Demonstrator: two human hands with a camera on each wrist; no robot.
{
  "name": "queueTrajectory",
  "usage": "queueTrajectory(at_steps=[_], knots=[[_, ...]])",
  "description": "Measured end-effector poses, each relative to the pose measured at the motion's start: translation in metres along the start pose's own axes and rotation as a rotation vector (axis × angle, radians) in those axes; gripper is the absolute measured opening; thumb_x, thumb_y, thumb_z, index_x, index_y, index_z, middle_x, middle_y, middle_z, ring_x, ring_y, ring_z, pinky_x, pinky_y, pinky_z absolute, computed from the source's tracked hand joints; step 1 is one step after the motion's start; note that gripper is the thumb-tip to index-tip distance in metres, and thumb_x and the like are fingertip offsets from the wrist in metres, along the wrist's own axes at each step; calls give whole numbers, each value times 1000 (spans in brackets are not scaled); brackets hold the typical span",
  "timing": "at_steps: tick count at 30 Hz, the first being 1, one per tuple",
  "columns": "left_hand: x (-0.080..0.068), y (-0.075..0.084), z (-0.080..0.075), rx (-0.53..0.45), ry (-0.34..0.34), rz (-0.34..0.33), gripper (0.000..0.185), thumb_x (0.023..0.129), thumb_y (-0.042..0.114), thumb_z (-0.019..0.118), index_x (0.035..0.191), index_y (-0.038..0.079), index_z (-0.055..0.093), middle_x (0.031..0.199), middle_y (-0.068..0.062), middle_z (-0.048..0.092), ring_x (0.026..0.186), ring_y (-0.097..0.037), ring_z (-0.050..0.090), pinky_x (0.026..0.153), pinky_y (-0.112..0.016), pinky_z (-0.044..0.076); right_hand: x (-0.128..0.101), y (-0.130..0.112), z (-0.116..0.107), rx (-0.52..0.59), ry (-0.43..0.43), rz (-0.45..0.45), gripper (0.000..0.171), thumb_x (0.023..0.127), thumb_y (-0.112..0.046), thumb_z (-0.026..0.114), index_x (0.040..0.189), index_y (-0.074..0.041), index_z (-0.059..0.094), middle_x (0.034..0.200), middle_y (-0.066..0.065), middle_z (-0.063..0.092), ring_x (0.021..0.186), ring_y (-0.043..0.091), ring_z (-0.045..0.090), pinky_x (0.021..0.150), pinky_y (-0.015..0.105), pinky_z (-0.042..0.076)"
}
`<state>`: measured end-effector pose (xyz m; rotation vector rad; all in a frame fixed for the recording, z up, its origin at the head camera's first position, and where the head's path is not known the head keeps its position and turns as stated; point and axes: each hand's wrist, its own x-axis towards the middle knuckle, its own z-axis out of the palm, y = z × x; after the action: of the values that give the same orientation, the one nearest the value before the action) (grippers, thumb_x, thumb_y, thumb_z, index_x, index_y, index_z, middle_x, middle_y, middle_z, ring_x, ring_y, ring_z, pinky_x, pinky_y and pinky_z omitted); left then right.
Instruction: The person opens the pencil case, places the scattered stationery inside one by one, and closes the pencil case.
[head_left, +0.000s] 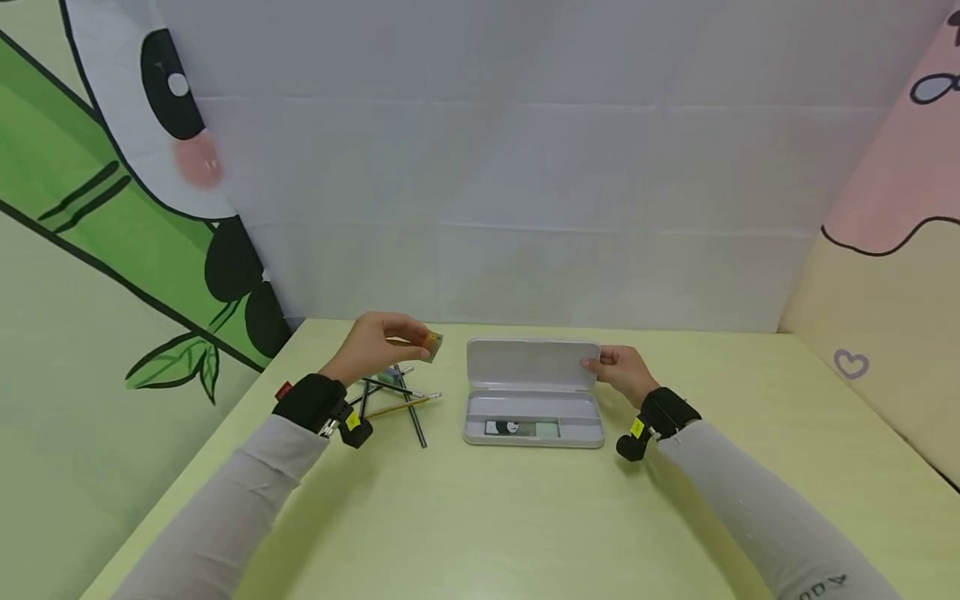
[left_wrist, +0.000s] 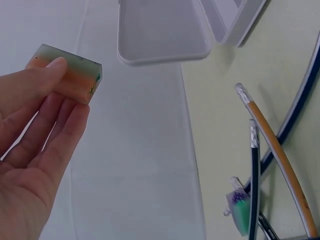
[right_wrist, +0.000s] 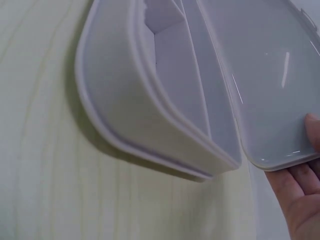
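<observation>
A person sits at a pale yellow-green table [head_left: 480, 517] with both forearms stretched forward, and the two hands are well apart from each other. The left hand [head_left: 375, 343] is lifted above the table and pinches a small eraser [head_left: 432, 344] between the thumb and the fingertips – in the left wrist view the eraser [left_wrist: 67, 74] shows a greenish top and an orange-pink side, and the thumb lies on its upper face while the other fingers support it from below. The eraser is in the air, a little to the left of the pencil case, and touches nothing except the hand.

The white pencil case [head_left: 534, 417] lies open in the middle of the table. Its lid [head_left: 532, 364] stands up at the far side, and the right hand [head_left: 621, 372] holds the right edge of this lid with thumb and fingers – the right wrist view shows the fingertips [right_wrist: 300, 190] touching the lid's corner from behind. In the near compartment of the case lies a flat card [head_left: 522, 428] with a dark and green picture.

Under and just behind the left hand, several pencils [head_left: 397, 402] lie crossed in a loose heap on the table. One of them is orange-brown with a metal end, the others are dark. Among them there is a small green and purple thing [left_wrist: 240, 209]; I cannot tell what it is.
</observation>
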<state>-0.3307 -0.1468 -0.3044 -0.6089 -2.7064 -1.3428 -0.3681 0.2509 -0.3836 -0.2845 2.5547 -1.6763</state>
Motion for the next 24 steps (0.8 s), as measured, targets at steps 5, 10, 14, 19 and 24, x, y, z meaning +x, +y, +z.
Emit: queueTrajectory(at_steps=[5, 10, 14, 19, 24], knots=[[22, 23, 19, -5, -47, 78, 28, 81, 9, 75, 108, 4, 70, 109, -18, 69, 99, -30, 68, 84, -35, 58, 5, 4, -7, 11, -4, -1, 42, 95, -10, 58, 129, 14, 52, 128, 32, 56, 108, 26, 67, 92, 35, 56], [44, 40, 36, -6, -69, 120, 27, 79, 8, 77, 105, 3, 72, 105, -17, 71, 95, -27, 69, 82, -31, 59, 9, 5, -12, 6, 3, 5, 41, 95, -8, 59, 128, 14, 53, 128, 32, 56, 113, 36, 64, 92, 37, 56], [57, 50, 51, -10, -89, 135, 27, 78, 6, 78, 104, 1, 73, 104, -17, 72, 93, -27, 70, 81, -30, 59, 14, 4, -15, -16, 7, 14, 42, 94, -9, 60, 128, 14, 54, 129, 32, 56, 117, 40, 60, 94, 39, 55], [70, 56, 71, -10, -142, 191, 25, 78, 2, 77, 102, 0, 73, 102, -17, 73, 93, -26, 70, 80, -27, 59, 21, 3, -18, -20, 2, 8, 40, 94, -8, 60, 128, 14, 54, 129, 32, 56, 119, 42, 59, 95, 41, 54], [79, 58, 89, 10, -188, 224, 23, 77, 0, 76, 101, 0, 74, 101, -16, 73, 91, -24, 70, 79, -25, 59, 29, 4, -18, -13, -21, -19, 39, 94, -6, 60, 127, 14, 54, 128, 33, 56, 118, 43, 59, 95, 43, 54]])
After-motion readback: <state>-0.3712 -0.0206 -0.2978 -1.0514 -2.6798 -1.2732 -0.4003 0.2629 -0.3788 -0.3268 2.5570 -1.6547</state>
